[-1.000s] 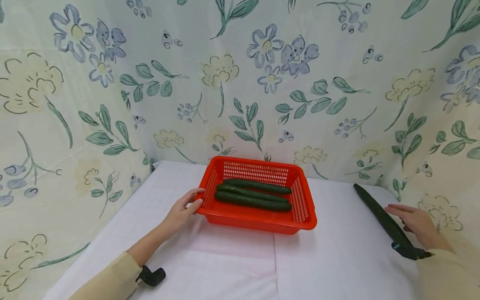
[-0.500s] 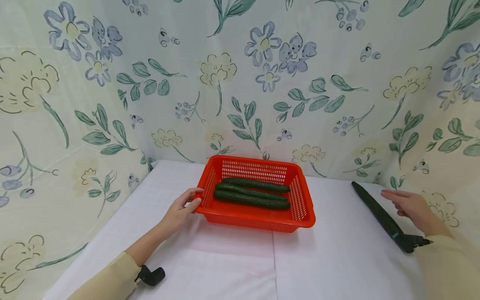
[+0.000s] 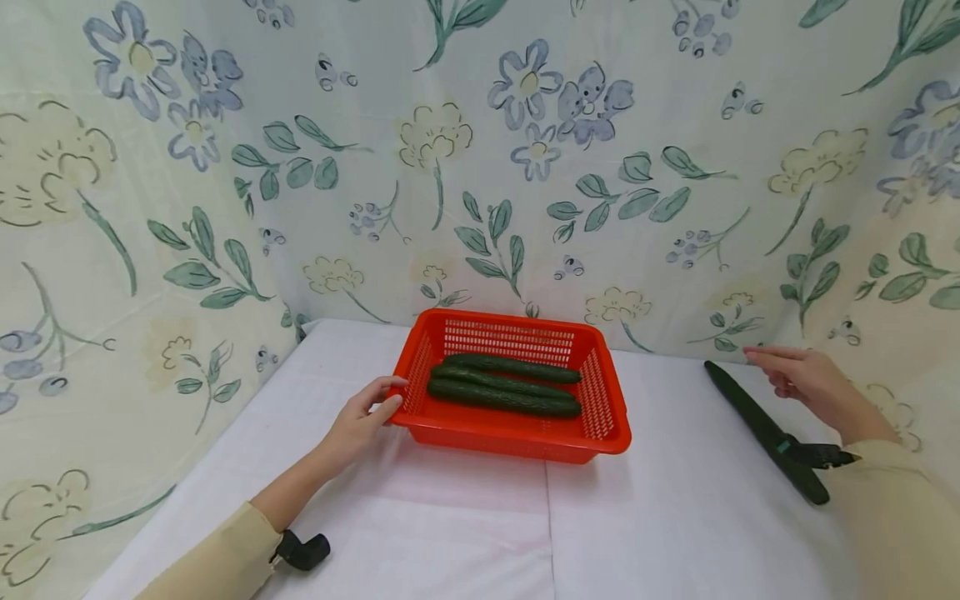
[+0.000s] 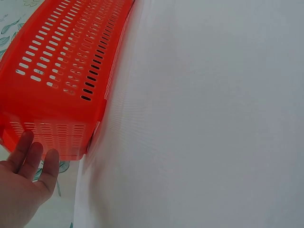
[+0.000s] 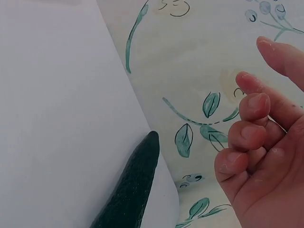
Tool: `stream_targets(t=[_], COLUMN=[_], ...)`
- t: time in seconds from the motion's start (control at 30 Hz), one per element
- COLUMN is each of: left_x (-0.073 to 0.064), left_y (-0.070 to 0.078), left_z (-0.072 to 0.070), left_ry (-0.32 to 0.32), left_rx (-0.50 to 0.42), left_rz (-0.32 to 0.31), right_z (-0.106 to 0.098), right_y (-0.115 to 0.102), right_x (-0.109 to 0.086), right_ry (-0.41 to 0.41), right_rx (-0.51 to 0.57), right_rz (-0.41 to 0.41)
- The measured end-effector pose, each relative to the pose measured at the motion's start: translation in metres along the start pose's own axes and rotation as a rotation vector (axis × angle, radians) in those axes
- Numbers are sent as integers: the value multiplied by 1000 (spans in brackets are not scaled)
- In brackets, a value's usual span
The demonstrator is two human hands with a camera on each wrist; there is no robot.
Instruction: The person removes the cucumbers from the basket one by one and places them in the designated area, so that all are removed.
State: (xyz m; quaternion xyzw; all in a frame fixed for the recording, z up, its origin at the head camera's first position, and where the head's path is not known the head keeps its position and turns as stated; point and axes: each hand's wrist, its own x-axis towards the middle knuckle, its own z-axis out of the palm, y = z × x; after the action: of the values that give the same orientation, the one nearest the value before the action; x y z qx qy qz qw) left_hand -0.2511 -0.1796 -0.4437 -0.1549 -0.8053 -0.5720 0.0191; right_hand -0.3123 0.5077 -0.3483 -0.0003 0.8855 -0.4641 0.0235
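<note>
A red plastic basket [image 3: 510, 444] stands on the white-covered table, with three dark green cucumbers [image 3: 504, 392] lying lengthwise in it. My left hand [image 3: 360, 425] holds the basket's left rim, thumb and fingers at its edge; in the left wrist view several fingers [image 4: 32, 160] reach up against the end wall. Another cucumber [image 3: 750, 412] lies slanted on the table at the far right. My right hand [image 3: 813, 387] hovers beside its far end, index finger extended and the others loosely bent, holding nothing. In the right wrist view, a gap separates this hand from the cucumber [image 5: 130, 185].
A floral cloth [image 3: 525, 208] hangs behind and at both sides of the table. The white tablecloth [image 3: 667, 492] extends between the basket and the single cucumber. Black wrist cameras [image 3: 303, 552] sit on both wrists.
My right hand has moved away from the loose cucumber's middle, toward its far end and slightly left. My left hand stays at the basket rim. Cucumbers and basket stay put.
</note>
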Motion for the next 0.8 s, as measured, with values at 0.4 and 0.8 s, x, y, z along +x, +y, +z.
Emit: stream_targets(t=[0.4,0.8], left_x=[-1,-1], left_y=[2,4], left_z=[1,2], left_ry=[0,5], left_rx=[-9,-22], left_rz=[-18,-22], right_z=[12,31], right_y=[-42,-61], right_x=[16,26], right_ry=[-78,-129], right_rx=[162,100], right_rz=[-78,-134])
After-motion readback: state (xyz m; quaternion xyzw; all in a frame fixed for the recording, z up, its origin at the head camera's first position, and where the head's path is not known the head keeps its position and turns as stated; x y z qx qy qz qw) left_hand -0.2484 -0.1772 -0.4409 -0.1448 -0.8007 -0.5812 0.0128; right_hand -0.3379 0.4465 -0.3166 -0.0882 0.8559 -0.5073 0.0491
